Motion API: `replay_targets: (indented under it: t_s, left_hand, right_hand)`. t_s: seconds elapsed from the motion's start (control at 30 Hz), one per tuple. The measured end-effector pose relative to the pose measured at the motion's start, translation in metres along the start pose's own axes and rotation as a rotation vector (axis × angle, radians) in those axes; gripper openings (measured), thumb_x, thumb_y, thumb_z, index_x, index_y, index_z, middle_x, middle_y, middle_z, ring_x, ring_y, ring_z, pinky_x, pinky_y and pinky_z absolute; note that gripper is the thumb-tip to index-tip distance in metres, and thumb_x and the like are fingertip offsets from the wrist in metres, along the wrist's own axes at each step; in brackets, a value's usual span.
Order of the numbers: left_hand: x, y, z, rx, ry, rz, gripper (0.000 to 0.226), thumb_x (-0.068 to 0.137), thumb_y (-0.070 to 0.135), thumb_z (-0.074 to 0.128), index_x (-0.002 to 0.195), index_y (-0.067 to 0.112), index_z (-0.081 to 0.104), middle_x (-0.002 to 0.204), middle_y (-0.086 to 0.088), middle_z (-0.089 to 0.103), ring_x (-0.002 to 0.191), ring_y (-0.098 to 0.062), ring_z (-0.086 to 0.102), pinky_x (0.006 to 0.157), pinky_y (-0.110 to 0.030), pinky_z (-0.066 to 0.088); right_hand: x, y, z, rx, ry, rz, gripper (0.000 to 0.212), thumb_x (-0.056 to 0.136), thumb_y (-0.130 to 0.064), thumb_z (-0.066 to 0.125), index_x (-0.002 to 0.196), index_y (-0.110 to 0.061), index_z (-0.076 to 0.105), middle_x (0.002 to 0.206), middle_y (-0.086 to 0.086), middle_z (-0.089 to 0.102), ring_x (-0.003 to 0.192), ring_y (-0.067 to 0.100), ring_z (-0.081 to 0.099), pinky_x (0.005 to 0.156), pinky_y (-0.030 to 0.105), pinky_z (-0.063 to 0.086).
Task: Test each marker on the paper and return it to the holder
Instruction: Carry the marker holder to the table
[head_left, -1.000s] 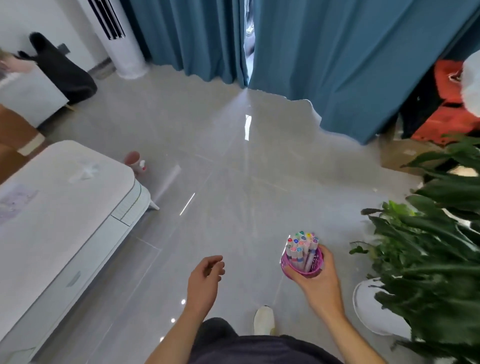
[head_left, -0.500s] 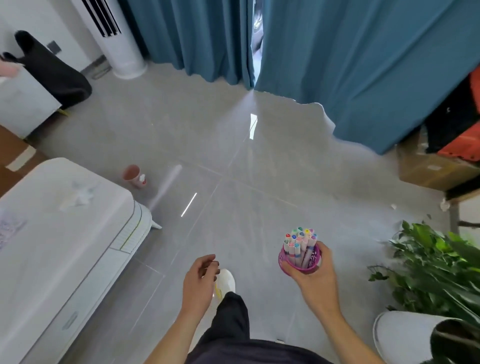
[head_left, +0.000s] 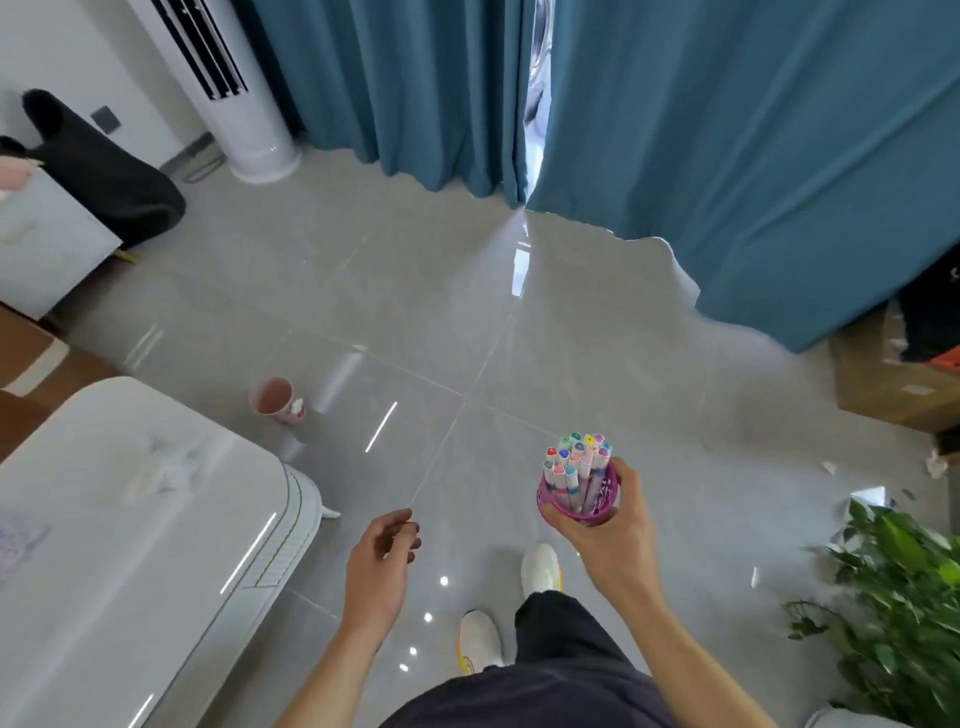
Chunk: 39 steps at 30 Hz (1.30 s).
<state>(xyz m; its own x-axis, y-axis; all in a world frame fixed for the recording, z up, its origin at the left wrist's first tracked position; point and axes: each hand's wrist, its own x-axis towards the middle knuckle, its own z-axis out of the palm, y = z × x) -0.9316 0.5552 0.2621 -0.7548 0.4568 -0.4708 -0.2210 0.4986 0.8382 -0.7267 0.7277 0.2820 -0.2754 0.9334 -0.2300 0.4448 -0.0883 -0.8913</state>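
At the left stands a white table (head_left: 130, 545). A pale sheet (head_left: 18, 540) at its far edge may be the test paper, but it is too blurred to be sure. A crumpled tissue (head_left: 166, 470) lies further in. Past the table's corner a cup (head_left: 272, 397) sits on the floor (head_left: 467, 312). The left hand (head_left: 382, 564) hangs beside the table, fingers loosely curled and holding nothing. To its right, the right hand (head_left: 615, 535) is wrapped round the lower part of the pink holder (head_left: 576, 501), which it carries upright in the air, well apart from the table. The markers (head_left: 576, 460) all stand in it, caps up and packed close. At the far right is a plant (head_left: 893, 613).

The risks, as I judge them:
- **Spill:** the holder is open-topped and gripped low, so a tilt on the way to the table could drop markers onto the hard floor.
- **Tip:** set down near the table's rounded edge, the holder could fall off.
- **Kick:** the cup lies near the way to the table and could be knocked over.
- **Drag:** pulling one marker from so tight a bunch may lift its neighbours out
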Motion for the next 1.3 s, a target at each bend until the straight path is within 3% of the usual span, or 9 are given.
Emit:
replay_targets:
  t_s: [0.23,0.53,0.63,0.8,0.93,1.1,1.3]
  left_hand:
    - [0.066,0.033,0.011,-0.036,0.063,-0.040,0.015,0.095,0.019,0.061,0.106,0.027,0.068,0.094,0.005,0.073,0.084,-0.004,0.070,0.079,-0.024,0.054]
    - [0.159,0.098,0.027,-0.145,0.222,-0.080,0.015,0.096,0.019,0.061,0.109,0.024,0.068,0.097,0.003,0.073,0.086,-0.008,0.069,0.084,-0.029,0.055]
    - [0.184,0.114,0.030,-0.178,0.265,-0.088,0.016,0.096,0.017,0.061,0.110,0.023,0.068,0.097,0.003,0.072,0.086,-0.008,0.069,0.083,-0.028,0.055]
    - [0.221,0.131,0.023,-0.193,0.319,-0.106,0.017,0.095,0.018,0.061,0.109,0.026,0.067,0.095,0.003,0.072,0.087,-0.009,0.069,0.082,-0.028,0.054]
    - [0.258,0.141,0.005,-0.185,0.337,-0.134,0.016,0.094,0.024,0.063,0.109,0.029,0.067,0.095,0.008,0.073,0.088,-0.004,0.069,0.090,-0.033,0.054]
    - [0.314,0.160,-0.034,-0.184,0.377,-0.116,0.016,0.095,0.019,0.062,0.109,0.025,0.068,0.101,0.006,0.072,0.087,-0.004,0.069,0.088,-0.033,0.055]
    - [0.377,0.179,-0.078,-0.215,0.401,-0.132,0.017,0.095,0.018,0.063,0.109,0.024,0.068,0.097,0.001,0.072,0.086,-0.008,0.069,0.081,-0.028,0.055]
  right_hand:
    - [0.097,-0.039,0.038,-0.020,-0.085,-0.011,0.084,0.062,-0.038,0.100,0.106,-0.074,0.039,0.105,-0.047,0.057,0.094,-0.015,0.064,0.070,0.018,0.051]
    - [0.222,-0.085,0.088,-0.066,-0.237,-0.063,0.081,0.061,-0.039,0.101,0.113,-0.064,0.045,0.112,-0.032,0.064,0.098,-0.006,0.069,0.074,0.018,0.056]
    - [0.255,-0.097,0.108,-0.084,-0.290,-0.089,0.078,0.062,-0.040,0.100,0.118,-0.057,0.048,0.117,-0.022,0.066,0.100,0.002,0.071,0.080,0.024,0.059]
    - [0.296,-0.119,0.142,-0.076,-0.337,-0.102,0.079,0.063,-0.037,0.100,0.125,-0.047,0.051,0.118,-0.022,0.065,0.103,0.005,0.070,0.088,0.035,0.061]
    - [0.326,-0.139,0.177,-0.080,-0.366,-0.131,0.076,0.064,-0.036,0.100,0.117,-0.058,0.049,0.115,-0.031,0.062,0.103,0.000,0.068,0.083,0.025,0.057]
    - [0.359,-0.168,0.235,-0.086,-0.405,-0.136,0.082,0.067,-0.034,0.099,0.133,-0.034,0.050,0.126,-0.010,0.062,0.112,0.015,0.067,0.086,0.029,0.058]
    - [0.391,-0.209,0.309,-0.060,-0.422,-0.135,0.082,0.064,-0.038,0.100,0.128,-0.047,0.050,0.125,-0.019,0.064,0.109,0.005,0.068,0.080,0.019,0.056]
